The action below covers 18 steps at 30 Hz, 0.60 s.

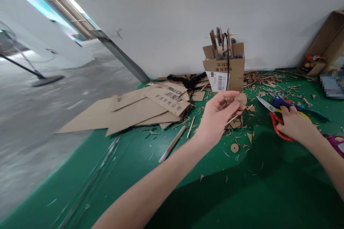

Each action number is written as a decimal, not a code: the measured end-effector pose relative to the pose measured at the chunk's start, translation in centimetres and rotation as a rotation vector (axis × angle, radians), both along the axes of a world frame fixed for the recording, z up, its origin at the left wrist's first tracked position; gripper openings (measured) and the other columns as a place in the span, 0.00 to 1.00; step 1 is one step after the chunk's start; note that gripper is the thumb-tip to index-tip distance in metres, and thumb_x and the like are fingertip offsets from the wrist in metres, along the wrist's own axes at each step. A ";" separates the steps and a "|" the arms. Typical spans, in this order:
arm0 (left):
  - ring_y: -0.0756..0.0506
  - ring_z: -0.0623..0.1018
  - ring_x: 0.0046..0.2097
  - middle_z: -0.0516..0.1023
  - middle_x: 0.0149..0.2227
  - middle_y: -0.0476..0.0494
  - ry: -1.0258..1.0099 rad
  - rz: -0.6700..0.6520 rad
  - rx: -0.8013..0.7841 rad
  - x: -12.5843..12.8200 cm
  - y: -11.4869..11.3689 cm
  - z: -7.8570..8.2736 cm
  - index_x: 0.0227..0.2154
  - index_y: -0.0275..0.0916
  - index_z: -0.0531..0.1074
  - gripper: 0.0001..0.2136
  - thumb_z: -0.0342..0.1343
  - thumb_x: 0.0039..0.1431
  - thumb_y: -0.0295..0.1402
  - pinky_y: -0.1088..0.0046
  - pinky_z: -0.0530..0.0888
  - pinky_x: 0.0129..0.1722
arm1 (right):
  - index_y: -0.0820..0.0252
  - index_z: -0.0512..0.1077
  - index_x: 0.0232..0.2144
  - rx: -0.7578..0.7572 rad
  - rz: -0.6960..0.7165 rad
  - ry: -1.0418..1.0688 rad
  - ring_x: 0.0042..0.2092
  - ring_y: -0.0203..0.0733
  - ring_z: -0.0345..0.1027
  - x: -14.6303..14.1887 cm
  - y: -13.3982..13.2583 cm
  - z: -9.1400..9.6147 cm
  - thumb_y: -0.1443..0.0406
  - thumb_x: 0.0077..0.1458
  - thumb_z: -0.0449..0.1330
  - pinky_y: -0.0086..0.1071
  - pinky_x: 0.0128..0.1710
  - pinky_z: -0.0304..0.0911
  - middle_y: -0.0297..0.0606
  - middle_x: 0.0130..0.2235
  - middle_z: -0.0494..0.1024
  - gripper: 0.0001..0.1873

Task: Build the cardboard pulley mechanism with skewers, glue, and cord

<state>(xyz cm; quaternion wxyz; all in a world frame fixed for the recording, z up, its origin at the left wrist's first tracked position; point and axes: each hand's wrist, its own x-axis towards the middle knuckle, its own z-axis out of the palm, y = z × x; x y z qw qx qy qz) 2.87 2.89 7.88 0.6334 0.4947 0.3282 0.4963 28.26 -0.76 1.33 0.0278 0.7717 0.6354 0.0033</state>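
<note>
Between the thumb and fingers of my left hand (215,116) is a small round cardboard disc (241,99). A thin wooden stick (233,118) shows just under those fingers; I cannot tell whether it is held. My right hand (292,123) is curled over the red and yellow handles of the scissors (278,134), whose blades point up and left. A dark blue tool with a teal end (313,112) lies against the scissors, partly covered by the fingers. Below my left hand, a cardboard disc with a centre hole (234,147) lies flat on the green table (215,193).
A cardboard box (236,75) with discs on an axle and a black cord stands by the white partition (174,25). Cardboard sheets (139,109) are piled to the left. Scraps, a wooden strip (172,144), a purple-handled tool (336,144) and an open carton (319,46) lie around.
</note>
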 end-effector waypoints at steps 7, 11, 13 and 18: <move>0.50 0.82 0.35 0.81 0.35 0.48 -0.035 0.056 0.023 0.2 -0.6 0.6 0.38 0.40 0.77 0.08 0.64 0.54 0.28 0.76 0.79 0.36 | 0.65 0.69 0.54 0.371 -0.086 0.382 0.42 0.59 0.77 0.3 0.7 0.8 0.59 0.57 0.59 0.44 0.38 0.71 0.54 0.43 0.80 0.25; 0.51 0.81 0.34 0.82 0.36 0.48 -0.031 0.157 0.125 0.2 -0.6 0.8 0.38 0.40 0.77 0.08 0.64 0.54 0.28 0.76 0.79 0.37 | 0.62 0.70 0.48 0.440 -0.066 1.055 0.26 0.45 0.74 -1.6 0.3 -0.2 0.54 0.58 0.59 0.37 0.27 0.73 0.40 0.29 0.79 0.21; 0.51 0.81 0.35 0.82 0.36 0.48 -0.002 0.170 0.160 0.2 -0.7 0.8 0.38 0.40 0.77 0.07 0.64 0.55 0.28 0.75 0.79 0.37 | 0.61 0.69 0.47 0.389 -0.004 1.254 0.27 0.45 0.76 -3.1 -0.2 -0.9 0.50 0.57 0.61 0.38 0.27 0.75 0.40 0.31 0.80 0.24; 0.49 0.81 0.36 0.81 0.35 0.48 0.038 0.161 0.192 0.2 -0.9 1.0 0.38 0.41 0.76 0.06 0.62 0.56 0.29 0.74 0.80 0.36 | 0.59 0.68 0.50 0.348 0.285 1.210 0.43 0.53 0.80 -5.4 -1.5 -1.9 0.46 0.57 0.61 0.41 0.41 0.76 0.48 0.43 0.81 0.28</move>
